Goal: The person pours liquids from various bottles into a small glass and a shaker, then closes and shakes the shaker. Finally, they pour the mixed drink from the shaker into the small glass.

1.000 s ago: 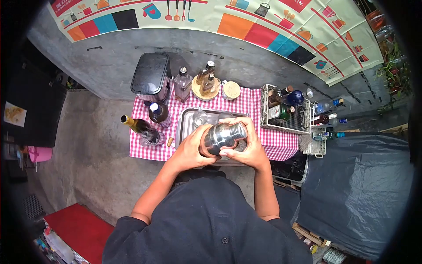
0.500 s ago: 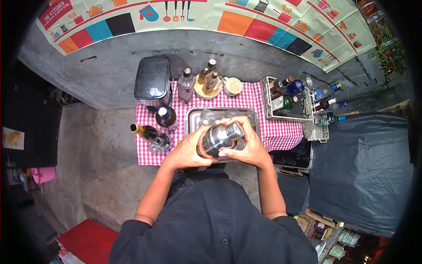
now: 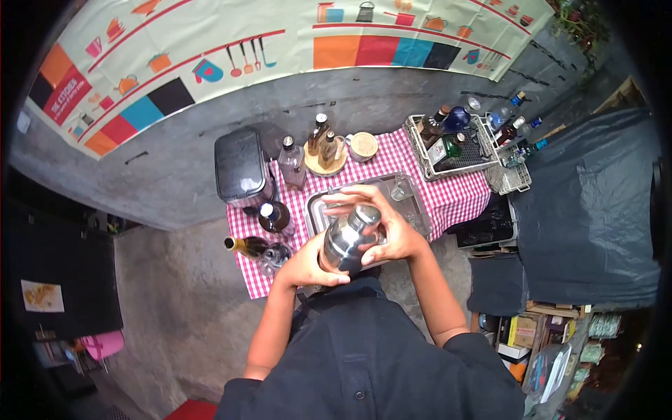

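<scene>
A shiny metal cocktail shaker (image 3: pixel 344 246) is held close to my body, tilted, with its cap (image 3: pixel 365 215) towards the upper right. My left hand (image 3: pixel 306 266) wraps round the lower body of the shaker, thumb along its near side. Against its upper right side lies my right hand (image 3: pixel 400 236), its thumb on the shoulder and its fingers reaching behind the cap. Beneath and beyond the hands is a metal tray (image 3: pixel 313 211) on a red-and-white checked cloth (image 3: pixel 448 199). A small clear glass (image 3: pixel 401 189) stands on the tray; other glassware there is mostly hidden.
To the left stand a dark bottle (image 3: pixel 274 217), a gold-necked bottle (image 3: pixel 246 246) and a black-lidded bin (image 3: pixel 241 166). Behind are a clear bottle (image 3: pixel 292 164), bottles on a round wooden board (image 3: pixel 336 168) and a lidded mug (image 3: pixel 362 147). A wire basket (image 3: pixel 455 168) holds bottles at right.
My head view has turned, so the table appears rotated. The shaker remains between both hands and looks more upright; my right fingers are straighter and more spread behind the cap.
</scene>
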A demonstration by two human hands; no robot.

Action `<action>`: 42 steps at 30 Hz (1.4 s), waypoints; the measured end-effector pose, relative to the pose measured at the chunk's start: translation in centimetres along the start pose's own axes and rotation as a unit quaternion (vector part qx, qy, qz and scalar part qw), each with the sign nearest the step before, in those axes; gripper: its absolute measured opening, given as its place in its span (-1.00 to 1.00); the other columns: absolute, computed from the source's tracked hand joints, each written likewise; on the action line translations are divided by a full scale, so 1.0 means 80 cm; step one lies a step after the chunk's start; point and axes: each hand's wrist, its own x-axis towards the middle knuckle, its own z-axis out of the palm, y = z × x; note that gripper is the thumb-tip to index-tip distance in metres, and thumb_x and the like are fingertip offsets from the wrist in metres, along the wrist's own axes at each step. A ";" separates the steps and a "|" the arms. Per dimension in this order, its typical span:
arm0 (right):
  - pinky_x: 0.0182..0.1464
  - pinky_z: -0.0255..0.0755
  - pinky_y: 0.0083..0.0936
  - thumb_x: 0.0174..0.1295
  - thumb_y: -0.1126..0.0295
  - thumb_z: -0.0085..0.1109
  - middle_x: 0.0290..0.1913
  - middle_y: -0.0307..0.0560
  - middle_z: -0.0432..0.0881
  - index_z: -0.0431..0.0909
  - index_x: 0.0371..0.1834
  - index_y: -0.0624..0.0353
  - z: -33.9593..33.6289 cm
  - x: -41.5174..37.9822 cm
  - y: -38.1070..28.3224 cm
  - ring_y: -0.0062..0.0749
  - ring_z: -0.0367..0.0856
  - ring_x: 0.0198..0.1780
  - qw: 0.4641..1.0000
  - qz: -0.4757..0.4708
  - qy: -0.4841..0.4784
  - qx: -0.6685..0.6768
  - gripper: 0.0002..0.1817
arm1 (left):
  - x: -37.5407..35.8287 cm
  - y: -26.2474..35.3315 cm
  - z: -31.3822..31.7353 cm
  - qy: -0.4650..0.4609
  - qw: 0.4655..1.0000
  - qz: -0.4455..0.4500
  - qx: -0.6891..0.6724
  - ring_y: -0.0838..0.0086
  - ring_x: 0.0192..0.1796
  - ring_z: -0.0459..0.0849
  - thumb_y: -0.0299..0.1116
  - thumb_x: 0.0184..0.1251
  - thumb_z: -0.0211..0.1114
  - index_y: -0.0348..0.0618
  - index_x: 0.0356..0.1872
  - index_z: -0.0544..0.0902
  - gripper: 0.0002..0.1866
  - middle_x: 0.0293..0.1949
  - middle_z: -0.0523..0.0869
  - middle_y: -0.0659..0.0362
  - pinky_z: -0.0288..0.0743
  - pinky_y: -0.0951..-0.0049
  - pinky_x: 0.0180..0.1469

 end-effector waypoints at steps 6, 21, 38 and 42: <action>0.32 0.39 -0.31 -0.12 0.29 0.56 0.10 -0.04 0.61 0.50 0.13 0.24 0.009 0.002 0.015 -0.31 0.57 0.20 0.999 0.015 -0.031 0.013 -0.32 | -0.007 0.008 0.007 -0.002 1.000 -0.005 0.020 0.42 0.23 0.50 -0.36 -0.17 0.67 -0.31 0.34 0.36 -0.05 0.20 0.55 0.13 0.34 0.37 0.35; 0.29 0.39 -0.34 -0.12 0.37 0.53 0.06 -0.07 0.59 0.51 0.06 0.23 -0.049 -0.032 0.022 -0.35 0.56 0.17 1.000 -0.007 -0.004 -0.019 -0.39 | 0.049 -0.007 0.064 0.128 0.989 -0.028 0.069 0.47 0.17 0.55 -0.46 -0.21 0.60 -0.34 0.29 0.35 -0.10 0.12 0.60 0.12 0.46 0.40 0.23; 0.28 0.39 -0.37 -0.12 0.34 0.52 0.04 -0.09 0.60 0.51 0.05 0.21 -0.156 -0.079 -0.014 -0.38 0.56 0.15 0.997 -0.047 0.056 0.006 -0.40 | 0.157 0.001 0.155 0.254 0.944 -0.008 0.210 0.31 0.13 0.65 -0.30 -0.21 0.59 -0.39 0.26 0.35 -0.09 0.04 0.65 -0.06 0.53 0.34 0.16; 0.28 0.40 -0.35 -0.07 0.30 0.55 0.07 -0.06 0.58 0.43 0.13 0.21 -0.174 -0.078 -0.034 -0.38 0.55 0.17 0.997 -0.044 0.056 0.036 -0.32 | 0.181 0.015 0.160 0.225 0.950 0.008 0.219 0.33 0.13 0.63 -0.30 -0.19 0.60 -0.39 0.30 0.33 -0.06 0.08 0.64 -0.03 0.51 0.35 0.19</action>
